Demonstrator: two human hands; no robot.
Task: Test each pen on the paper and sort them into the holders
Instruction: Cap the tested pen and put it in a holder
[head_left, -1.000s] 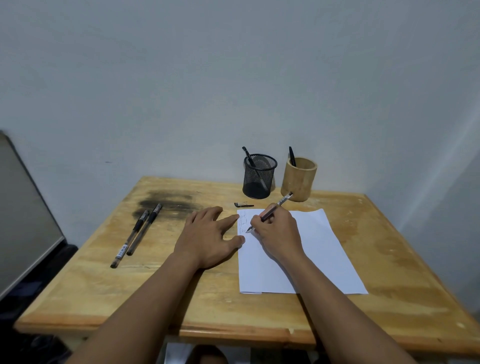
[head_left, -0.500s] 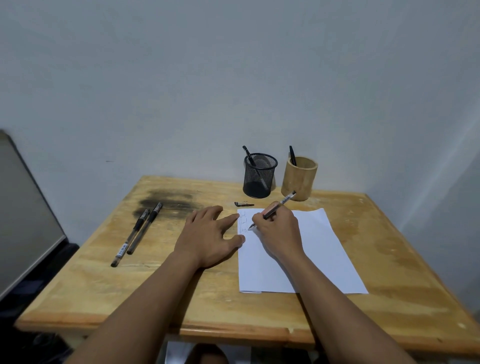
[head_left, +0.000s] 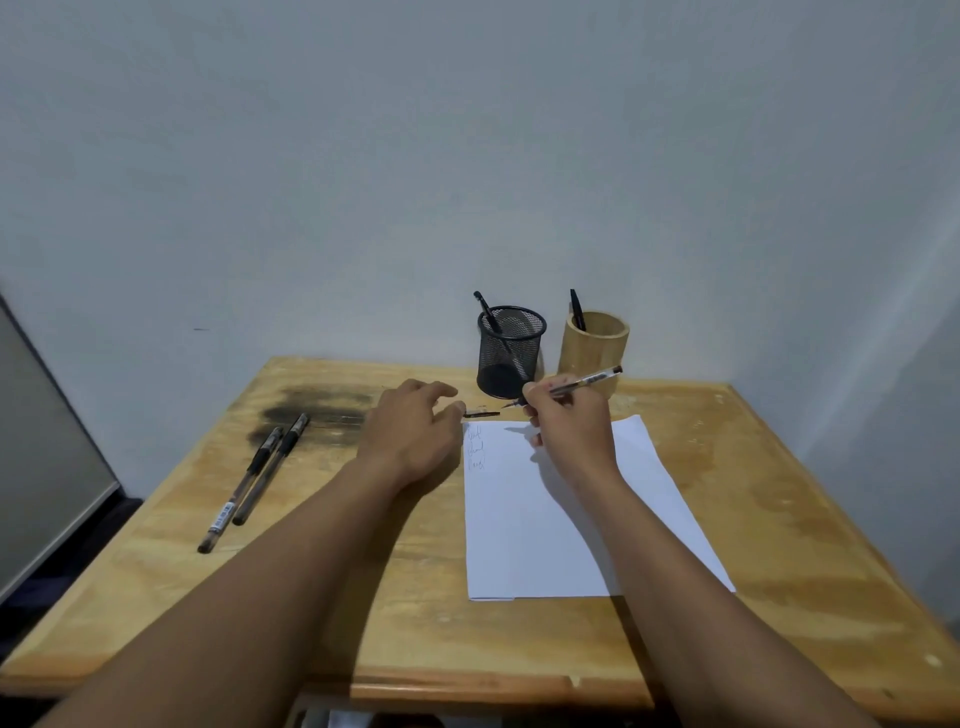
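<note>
My right hand (head_left: 569, 431) grips an uncapped pen (head_left: 582, 384), lifted off the white paper (head_left: 561, 519) with its tip pointing left toward a small black pen cap (head_left: 482, 414) on the table. My left hand (head_left: 410, 431) hovers just left of the cap, fingers curled and reaching toward it, holding nothing. Three scribbles mark the paper's top left corner. Behind stand a black mesh holder (head_left: 511, 351) and a bamboo holder (head_left: 592, 348), each with one pen. Two capped pens (head_left: 254, 478) lie on the left of the table.
The wooden table (head_left: 311, 597) has a dark scorch-like stain (head_left: 311, 410) at its back left. A white wall stands close behind the holders. A grey panel (head_left: 36, 457) leans off the table's left side.
My right hand lifted the pen off the paper and moved it back toward the holders. My left hand left its flat rest beside the paper and moved up toward the cap.
</note>
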